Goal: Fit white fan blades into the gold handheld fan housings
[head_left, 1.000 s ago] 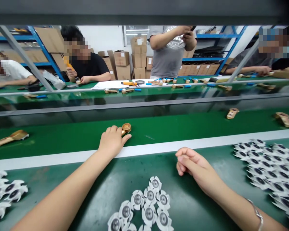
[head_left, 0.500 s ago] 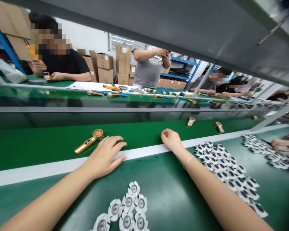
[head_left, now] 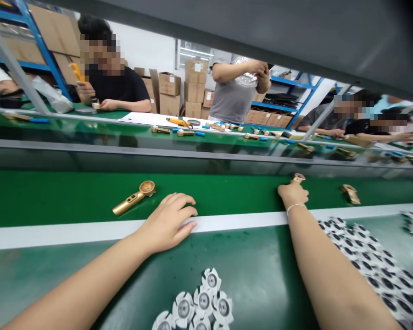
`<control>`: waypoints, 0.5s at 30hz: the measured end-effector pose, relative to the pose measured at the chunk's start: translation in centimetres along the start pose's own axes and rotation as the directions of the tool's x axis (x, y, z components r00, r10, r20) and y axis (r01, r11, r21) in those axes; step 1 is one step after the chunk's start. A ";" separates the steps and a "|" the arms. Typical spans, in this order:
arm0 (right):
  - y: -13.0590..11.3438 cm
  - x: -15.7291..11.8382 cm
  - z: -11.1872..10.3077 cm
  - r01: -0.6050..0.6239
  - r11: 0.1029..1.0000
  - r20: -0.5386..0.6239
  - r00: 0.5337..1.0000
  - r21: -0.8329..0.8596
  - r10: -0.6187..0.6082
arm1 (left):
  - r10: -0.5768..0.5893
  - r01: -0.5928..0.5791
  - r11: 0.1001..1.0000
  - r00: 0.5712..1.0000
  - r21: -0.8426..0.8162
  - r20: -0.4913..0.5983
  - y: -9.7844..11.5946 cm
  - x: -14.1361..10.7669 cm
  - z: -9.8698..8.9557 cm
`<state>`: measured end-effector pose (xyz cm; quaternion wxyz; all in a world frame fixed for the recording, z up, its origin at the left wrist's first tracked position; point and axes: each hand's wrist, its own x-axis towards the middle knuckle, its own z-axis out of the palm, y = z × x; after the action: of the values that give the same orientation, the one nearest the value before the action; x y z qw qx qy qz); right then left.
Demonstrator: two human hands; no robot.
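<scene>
My right hand reaches over the green belt with its fingers closed around the lower part of a gold handheld-fan casing. Only the round head of that casing shows past the knuckles; the grip itself is partly hidden. My left hand rests palm down across the belt's white edge, fingers spread and holding nothing. Left of it lies another gold fan casing, its ring-shaped head toward the upper right. White fan impellers with grey hubs sit on the green worktop below, between my forearms.
Many more impellers lie in rows beyond my right forearm. Another gold casing is on the belt at right. A grey shelf hangs overhead. Across the line, co-workers sit or stand behind a bench with casings and a yellow tool.
My right hand has moved forward and right, from the belt's edge to the gold casing. The left hand stays by the edge. The view has turned slightly.
</scene>
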<state>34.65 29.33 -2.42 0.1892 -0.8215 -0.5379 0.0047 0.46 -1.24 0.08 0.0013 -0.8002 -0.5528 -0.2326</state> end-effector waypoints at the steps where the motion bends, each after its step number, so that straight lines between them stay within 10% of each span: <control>1: 0.1 0.0 -0.2 0.001 1.000 0.011 1.000 -0.011 -0.001 | 0.004 -0.004 1.000 1.000 -0.006 0.000 0.0 0.0 0.0; 11: -5.2 -5.0 -1.1 0.435 0.899 -0.013 0.900 -0.056 -0.436 | -0.144 0.106 0.968 0.977 -0.228 -0.156 -0.4 0.0 0.0; 15: -6.5 -5.9 -0.7 0.384 0.911 -0.064 0.916 -0.149 -0.396 | -0.239 0.189 0.947 0.955 -0.260 -0.174 -0.7 0.1 0.0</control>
<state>26.57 26.16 -0.85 0.1558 -0.7076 -0.6808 -0.1075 -0.13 -0.87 -0.02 -0.0646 -0.7013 -0.6014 -0.3773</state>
